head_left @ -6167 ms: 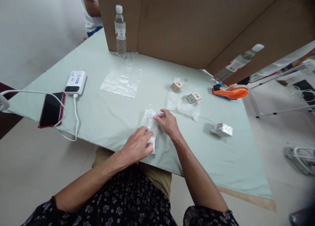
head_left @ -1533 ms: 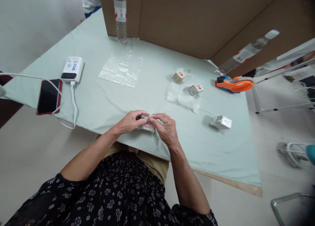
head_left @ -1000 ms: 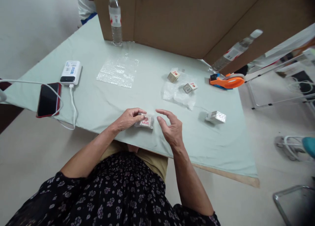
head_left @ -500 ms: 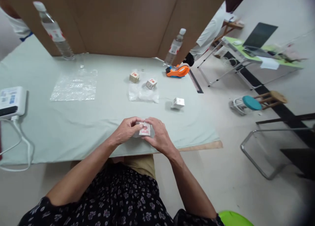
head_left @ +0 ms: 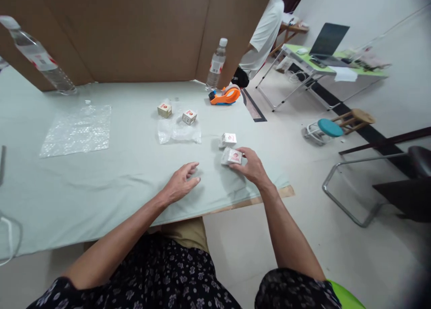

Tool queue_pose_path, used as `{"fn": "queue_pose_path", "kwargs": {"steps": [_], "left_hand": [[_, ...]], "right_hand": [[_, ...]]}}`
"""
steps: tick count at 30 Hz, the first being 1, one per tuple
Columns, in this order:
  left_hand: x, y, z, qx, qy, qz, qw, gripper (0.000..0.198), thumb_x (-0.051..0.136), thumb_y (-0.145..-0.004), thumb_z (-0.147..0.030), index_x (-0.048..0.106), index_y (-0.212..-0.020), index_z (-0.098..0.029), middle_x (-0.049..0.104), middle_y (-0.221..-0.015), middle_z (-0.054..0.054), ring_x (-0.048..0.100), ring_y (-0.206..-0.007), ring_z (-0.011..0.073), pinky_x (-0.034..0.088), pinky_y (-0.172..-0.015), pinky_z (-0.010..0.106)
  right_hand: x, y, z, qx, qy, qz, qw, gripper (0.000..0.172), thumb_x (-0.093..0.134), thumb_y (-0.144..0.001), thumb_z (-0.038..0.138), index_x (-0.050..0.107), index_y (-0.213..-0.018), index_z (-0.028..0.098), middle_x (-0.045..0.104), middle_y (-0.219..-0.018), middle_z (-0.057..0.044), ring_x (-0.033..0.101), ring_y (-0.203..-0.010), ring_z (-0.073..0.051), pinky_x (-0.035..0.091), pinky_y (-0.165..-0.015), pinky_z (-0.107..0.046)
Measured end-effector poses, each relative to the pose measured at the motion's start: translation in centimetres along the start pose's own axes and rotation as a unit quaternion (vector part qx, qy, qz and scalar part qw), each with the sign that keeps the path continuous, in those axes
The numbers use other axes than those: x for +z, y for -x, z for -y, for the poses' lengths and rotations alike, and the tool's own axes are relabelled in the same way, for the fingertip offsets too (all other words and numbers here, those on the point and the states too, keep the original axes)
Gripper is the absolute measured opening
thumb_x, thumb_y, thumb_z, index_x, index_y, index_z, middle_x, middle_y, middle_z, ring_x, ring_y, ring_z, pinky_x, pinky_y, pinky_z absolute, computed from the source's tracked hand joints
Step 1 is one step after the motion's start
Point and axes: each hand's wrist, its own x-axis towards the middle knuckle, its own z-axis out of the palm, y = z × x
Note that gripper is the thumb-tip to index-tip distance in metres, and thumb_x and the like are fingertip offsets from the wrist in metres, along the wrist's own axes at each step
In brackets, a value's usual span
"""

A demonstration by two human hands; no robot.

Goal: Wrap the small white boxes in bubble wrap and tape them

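Observation:
My right hand [head_left: 252, 165] grips a small box wrapped in bubble wrap [head_left: 230, 156] and holds it on the pale green table cloth [head_left: 101, 179], right beside another wrapped box [head_left: 228, 140]. My left hand [head_left: 181, 183] rests on the cloth with its fingers loosely spread and nothing in it. Farther back, two unwrapped small boxes sit near each other: a tan box [head_left: 164, 110] and a white box [head_left: 189, 116], the white one on a crumpled clear plastic piece [head_left: 178, 132]. A flat sheet of bubble wrap [head_left: 78, 130] lies to the left.
An orange tape dispenser [head_left: 225, 95] and a water bottle [head_left: 216, 65] stand at the back right, another bottle [head_left: 38, 58] at the back left, all before a brown cardboard screen [head_left: 134, 31]. A person in white sits beyond it. A metal chair [head_left: 370, 183] stands on the right.
My right hand has carried the wrapped box from in front of me to the right, next to the other wrapped box. My left hand let go and opened. The view swung right.

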Motion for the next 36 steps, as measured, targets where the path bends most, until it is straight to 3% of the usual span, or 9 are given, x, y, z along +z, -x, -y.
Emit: {"fn": "queue_pose_path", "kwargs": {"steps": [5,8,13,16,21,24,27,32,36], "left_hand": [[-1.2,1.7,0.8,0.021,-0.052,-0.035,0.998,0.043,0.059,-0.084,-0.027,0.064,-0.125,-0.016,0.067,-0.119,0.012,0.063,-0.102,0.0222,0.053,-0.09,0.038],[-2.3,2.9,0.8,0.03,-0.07,-0.045,0.996,0.039,0.058,-0.084,-0.027,0.066,-0.12,-0.016,0.068,-0.117,0.012,0.063,-0.097,0.0211,0.053,-0.084,0.036],[-5.4,3.7,1.0,0.032,-0.097,-0.086,0.991,0.031,0.059,-0.084,-0.026,0.069,-0.111,-0.017,0.07,-0.111,0.01,0.063,-0.096,0.021,0.053,-0.087,0.036],[-7.3,3.4,0.7,0.021,-0.104,-0.137,0.985,0.027,0.058,-0.084,-0.024,0.071,-0.107,-0.018,0.071,-0.109,0.009,0.064,-0.094,0.0208,0.052,-0.085,0.035],[-11.1,3.5,0.3,0.026,-0.095,-0.199,0.975,0.026,0.059,-0.084,-0.028,0.072,-0.105,-0.02,0.071,-0.112,0.007,0.064,-0.098,0.021,0.052,-0.077,0.03],[-15.5,5.0,1.3,0.008,-0.14,-0.286,0.948,0.026,0.057,-0.085,-0.028,0.071,-0.105,-0.02,0.071,-0.113,0.008,0.064,-0.101,0.0223,0.052,-0.08,0.032],[-20.4,6.6,3.2,-0.01,-0.257,-0.351,0.9,0.027,0.055,-0.086,-0.024,0.07,-0.107,-0.018,0.07,-0.115,0.01,0.06,-0.11,0.026,0.049,-0.095,0.04],[-25.9,6.6,5.8,-0.029,-0.499,-0.307,0.81,0.037,0.051,-0.079,-0.008,0.07,-0.109,-0.017,0.064,-0.13,0.016,0.051,-0.124,0.0331,0.039,-0.101,0.047],[-27.8,4.7,6.3,-0.042,-0.559,-0.251,0.789,0.028,0.046,-0.081,-0.008,0.073,-0.085,-0.016,0.07,-0.1,0.019,0.059,-0.104,0.0331,0.038,-0.093,0.047]], "right_hand": [[-0.8,0.2,-1.0,-0.006,0.02,0.022,1.0,0.069,0.076,-0.075,0.052,0.057,-0.131,0.019,0.062,-0.133,-0.018,0.058,-0.124,-0.035,0.048,-0.103,-0.056],[-2.2,1.0,0.2,-0.024,0.061,-0.028,0.997,0.072,0.074,-0.075,0.061,0.058,-0.133,0.019,0.062,-0.135,-0.019,0.057,-0.127,-0.038,0.045,-0.107,-0.06],[-2.9,1.0,5.9,-0.068,0.039,-0.105,0.991,0.035,0.065,-0.089,0.05,0.069,-0.113,0.025,0.073,-0.116,-0.011,0.067,-0.112,-0.031,0.054,-0.099,-0.054],[-1.3,-0.6,10.4,-0.109,0.004,-0.065,0.992,0.022,0.062,-0.091,0.042,0.073,-0.103,0.027,0.075,-0.108,-0.008,0.069,-0.106,-0.029,0.056,-0.095,-0.051],[3.6,-4.4,16.0,-0.18,-0.048,0.019,0.982,0.019,0.06,-0.091,0.039,0.073,-0.099,0.027,0.076,-0.104,-0.007,0.07,-0.103,-0.028,0.056,-0.095,-0.049],[6.3,-6.3,18.0,-0.213,-0.071,0.065,0.972,0.019,0.059,-0.091,0.038,0.073,-0.097,0.027,0.076,-0.104,-0.007,0.07,-0.104,-0.028,0.056,-0.094,-0.049],[8.3,-8.1,19.1,-0.219,-0.077,0.086,0.969,0.018,0.058,-0.091,0.036,0.073,-0.096,0.027,0.076,-0.104,-0.007,0.07,-0.103,-0.028,0.056,-0.092,-0.049],[9.9,-10.3,20.4,-0.208,-0.071,0.113,0.969,0.019,0.058,-0.089,0.035,0.073,-0.095,0.024,0.076,-0.104,-0.007,0.069,-0.104,-0.027,0.054,-0.094,-0.048],[9.7,-11.5,20.4,-0.194,-0.059,0.106,0.973,0.018,0.058,-0.088,0.035,0.072,-0.092,0.024,0.077,-0.103,-0.006,0.069,-0.102,-0.027,0.055,-0.091,-0.047]]}}
